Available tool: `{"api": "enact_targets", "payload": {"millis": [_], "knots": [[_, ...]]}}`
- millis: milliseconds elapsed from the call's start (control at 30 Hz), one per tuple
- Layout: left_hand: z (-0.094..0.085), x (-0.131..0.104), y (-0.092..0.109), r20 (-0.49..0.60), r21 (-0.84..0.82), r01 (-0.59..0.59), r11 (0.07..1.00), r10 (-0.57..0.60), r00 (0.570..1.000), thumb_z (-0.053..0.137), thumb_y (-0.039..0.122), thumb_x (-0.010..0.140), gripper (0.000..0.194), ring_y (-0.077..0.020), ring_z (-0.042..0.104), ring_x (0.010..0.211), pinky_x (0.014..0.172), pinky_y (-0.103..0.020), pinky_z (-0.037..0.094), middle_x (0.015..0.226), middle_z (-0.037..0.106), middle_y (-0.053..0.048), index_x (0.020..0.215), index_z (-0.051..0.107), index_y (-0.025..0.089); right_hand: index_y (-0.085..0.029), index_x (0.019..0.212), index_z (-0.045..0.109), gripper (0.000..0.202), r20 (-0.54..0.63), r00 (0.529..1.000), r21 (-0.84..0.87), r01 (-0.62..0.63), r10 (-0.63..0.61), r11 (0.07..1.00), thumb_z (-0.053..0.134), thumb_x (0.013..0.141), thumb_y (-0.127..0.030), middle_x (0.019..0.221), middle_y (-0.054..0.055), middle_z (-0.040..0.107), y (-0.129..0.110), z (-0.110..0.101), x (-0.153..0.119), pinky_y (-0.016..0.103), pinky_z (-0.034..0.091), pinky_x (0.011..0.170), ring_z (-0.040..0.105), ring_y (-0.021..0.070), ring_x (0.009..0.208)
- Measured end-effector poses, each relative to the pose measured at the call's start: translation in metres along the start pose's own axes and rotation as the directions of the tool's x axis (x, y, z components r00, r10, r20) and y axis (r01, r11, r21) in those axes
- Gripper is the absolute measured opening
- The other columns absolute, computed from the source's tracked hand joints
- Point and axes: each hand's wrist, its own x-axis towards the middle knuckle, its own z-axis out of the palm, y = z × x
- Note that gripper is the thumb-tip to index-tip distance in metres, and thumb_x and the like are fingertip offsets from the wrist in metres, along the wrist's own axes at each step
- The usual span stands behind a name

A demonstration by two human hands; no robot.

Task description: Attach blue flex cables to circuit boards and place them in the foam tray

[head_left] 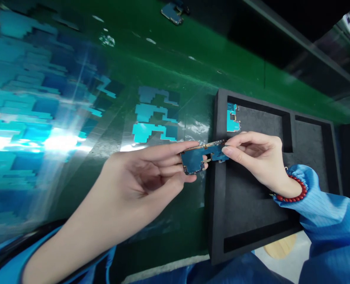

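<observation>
I see one green bench [151, 67], one black tray [218, 221] at its near edge and, well left of the tray, a heap [17, 90] of boards overlapping too closely to count. Over the tray's left rim, the left hand [145, 173] is clamped on one end of a held board [192, 159], the right hand [259, 156] pinching the other. A slack grip could let it slip against the rim; uneven pressure might bend it. Three loose boards [142, 112] lie left of the tray, one single board [233, 125] inside, one dark piece [171, 12] well beyond.
</observation>
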Motion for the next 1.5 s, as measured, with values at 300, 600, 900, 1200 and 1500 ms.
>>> {"api": "enact_targets", "payload": {"millis": [300,600,900,1200,1500], "knots": [[0.003,-0.004,0.009,-0.055,0.058,0.117,0.991,-0.113,0.992,0.075,0.031,0.067,0.032,-0.0224,0.075,0.077,0.071,-0.027,0.063,0.081,0.078,0.003,0.099,0.077,0.035,-0.020,0.076,0.073,0.007,0.007,1.000,0.033,-0.017,0.017,0.999,0.079,0.073,-0.023,0.078,0.000,0.073,0.001,0.000,-0.001,0.027,0.063,0.075,0.070,0.0136,0.074],[-0.004,-0.002,0.002,-0.022,0.086,0.044,0.995,-0.043,0.999,0.077,0.033,0.067,0.033,-0.0259,0.075,0.070,0.060,-0.030,0.064,0.075,0.078,0.000,0.100,0.077,0.033,-0.020,0.074,0.073,0.009,-0.004,1.000,0.039,-0.018,0.018,0.999,0.080,0.072,-0.025,0.076,-0.001,0.073,0.001,0.001,0.000,0.026,0.063,0.074,0.070,0.0132,0.072],[0.006,-0.002,0.014,-0.086,0.062,0.160,0.985,-0.154,0.984,0.079,0.038,0.064,0.031,-0.0226,0.073,0.066,0.062,-0.030,0.063,0.073,0.077,0.002,0.095,0.078,0.033,-0.020,0.075,0.073,0.008,0.009,1.000,0.058,-0.025,0.024,0.998,0.080,0.073,-0.023,0.078,-0.001,0.073,0.002,0.001,-0.001,0.026,0.062,0.075,0.070,0.0131,0.074],[0.004,0.002,-0.002,-0.103,0.087,0.023,0.996,-0.014,0.995,0.080,0.034,0.069,0.025,-0.0173,0.074,0.063,0.061,-0.016,0.060,0.073,0.078,0.004,0.094,0.078,0.034,-0.018,0.076,0.071,0.006,0.014,1.000,0.047,0.001,-0.002,0.999,0.077,0.075,-0.018,0.078,0.000,0.072,0.006,0.002,-0.002,0.023,0.060,0.074,0.069,0.0114,0.074],[0.007,0.002,0.002,-0.142,0.111,-0.020,0.994,0.036,0.989,0.078,0.028,0.063,0.024,-0.0159,0.072,0.056,0.057,-0.012,0.056,0.069,0.076,0.003,0.087,0.078,0.031,-0.016,0.080,0.064,0.006,0.092,0.967,-0.221,0.252,-0.237,0.942,0.069,0.084,-0.017,0.074,0.000,0.067,0.005,0.000,-0.003,0.023,0.055,0.068,0.063,0.0104,0.069]]}}
